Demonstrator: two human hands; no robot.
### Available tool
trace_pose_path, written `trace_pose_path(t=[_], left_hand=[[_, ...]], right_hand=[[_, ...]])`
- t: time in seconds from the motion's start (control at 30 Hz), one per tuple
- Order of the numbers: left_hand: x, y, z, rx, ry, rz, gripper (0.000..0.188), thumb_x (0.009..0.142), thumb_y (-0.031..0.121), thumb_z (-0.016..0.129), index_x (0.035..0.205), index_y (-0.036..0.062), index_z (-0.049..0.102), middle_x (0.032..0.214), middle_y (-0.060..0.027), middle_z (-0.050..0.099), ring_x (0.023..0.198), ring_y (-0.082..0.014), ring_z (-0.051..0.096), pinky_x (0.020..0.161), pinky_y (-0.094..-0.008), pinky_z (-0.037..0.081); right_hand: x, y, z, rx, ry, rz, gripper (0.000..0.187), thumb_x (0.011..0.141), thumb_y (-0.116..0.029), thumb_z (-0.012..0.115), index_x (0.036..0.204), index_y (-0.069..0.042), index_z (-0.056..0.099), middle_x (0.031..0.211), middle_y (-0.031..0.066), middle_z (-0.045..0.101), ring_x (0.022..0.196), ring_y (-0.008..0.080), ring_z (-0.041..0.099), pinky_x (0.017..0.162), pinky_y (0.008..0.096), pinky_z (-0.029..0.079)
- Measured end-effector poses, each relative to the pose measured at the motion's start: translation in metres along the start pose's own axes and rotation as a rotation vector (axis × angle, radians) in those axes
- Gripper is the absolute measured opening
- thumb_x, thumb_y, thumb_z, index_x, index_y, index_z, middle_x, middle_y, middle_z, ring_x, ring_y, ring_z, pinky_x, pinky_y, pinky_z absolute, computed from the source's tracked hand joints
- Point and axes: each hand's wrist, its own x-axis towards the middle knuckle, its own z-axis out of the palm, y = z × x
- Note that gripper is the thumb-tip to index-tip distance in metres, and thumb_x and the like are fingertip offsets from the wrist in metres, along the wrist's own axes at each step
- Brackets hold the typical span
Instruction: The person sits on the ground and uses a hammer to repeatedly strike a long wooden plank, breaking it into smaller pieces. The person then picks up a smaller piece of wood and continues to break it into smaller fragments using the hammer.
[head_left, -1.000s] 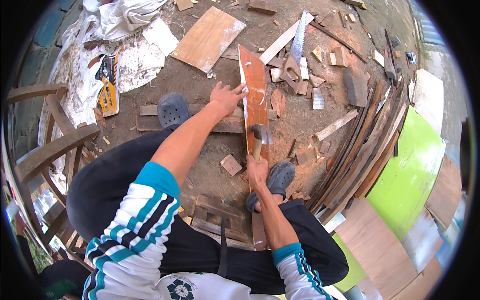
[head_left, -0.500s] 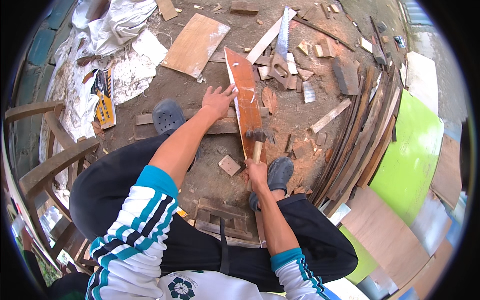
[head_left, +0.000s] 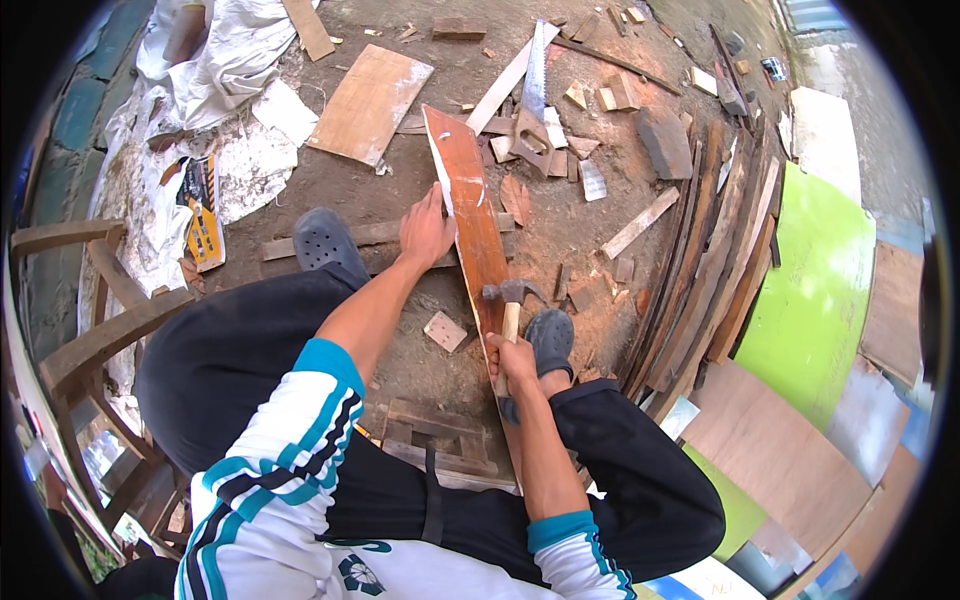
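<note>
A long reddish-brown wooden board (head_left: 468, 190) with a chipped pale left edge slants between my legs. My left hand (head_left: 427, 228) is at that left edge, its fingers close together against the board and their tips partly hidden. Lower down, my right hand (head_left: 512, 362) is closed around the wooden handle of a claw hammer (head_left: 513, 292). The hammer's head lies over the board's right side, and the fingers of this hand also touch the board. A grey clog (head_left: 328, 243) is on my left foot; another clog (head_left: 550, 340) is beside the hammer.
A handsaw (head_left: 532, 125) lies among wood scraps ahead. Long wooden strips (head_left: 715, 255) are stacked on the right beside a green panel (head_left: 810, 290). A plywood piece (head_left: 370, 105) lies ahead left. A wooden chair (head_left: 110, 330) stands at the left, near white sheeting (head_left: 225, 60).
My left hand has slid down from the board's face to its left edge, and its spread fingers have come together. My right hand still holds the hammer. The whole view has shifted slightly.
</note>
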Motion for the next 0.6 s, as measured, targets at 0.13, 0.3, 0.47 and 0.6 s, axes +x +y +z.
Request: trace_pose_path(t=[0.13,0.3,0.47,0.6], left_hand=[[0.053,-0.021,0.009,-0.410,-0.004,-0.231,0.080,0.090,0.040,0.065,0.154,0.0019,0.034,0.120,-0.0209,0.068,0.111,-0.0381,0.064,0.099,-0.0486,0.047],[0.070,-0.026,0.013,-0.440,-0.073,-0.255,0.072,0.090,0.050,0.065,0.139,-0.0006,0.050,0.113,-0.0216,0.070,0.108,-0.0391,0.066,0.094,-0.0464,0.049],[0.061,-0.013,-0.007,-0.261,-0.221,-0.190,0.061,0.092,0.052,0.060,0.118,-0.0033,0.057,0.113,-0.0267,0.068,0.109,-0.0422,0.065,0.094,-0.0500,0.048],[0.051,-0.016,-0.008,-0.316,-0.132,-0.192,0.067,0.095,0.050,0.057,0.121,-0.0111,0.048,0.114,-0.0361,0.064,0.112,-0.0490,0.061,0.099,-0.0514,0.045]], right_hand=[[-0.002,-0.007,0.009,-0.134,-0.018,-0.100,0.019,0.092,-0.018,0.067,0.092,-0.001,0.059,0.068,0.0065,0.056,0.045,0.0152,0.051,0.039,0.0330,0.042],[-0.012,-0.013,0.009,-0.028,-0.018,-0.050,0.019,0.092,-0.018,0.067,0.087,-0.002,0.059,0.067,0.0059,0.056,0.046,0.0146,0.051,0.039,0.0325,0.042],[-0.017,-0.020,-0.010,-0.104,-0.033,-0.007,0.023,0.092,-0.021,0.069,0.086,-0.001,0.059,0.064,0.0042,0.054,0.044,0.0143,0.050,0.038,0.0319,0.041],[-0.015,-0.016,-0.009,-0.191,0.013,-0.131,0.026,0.092,-0.024,0.070,0.085,-0.001,0.059,0.063,0.0030,0.054,0.044,0.0138,0.050,0.040,0.0320,0.041]])
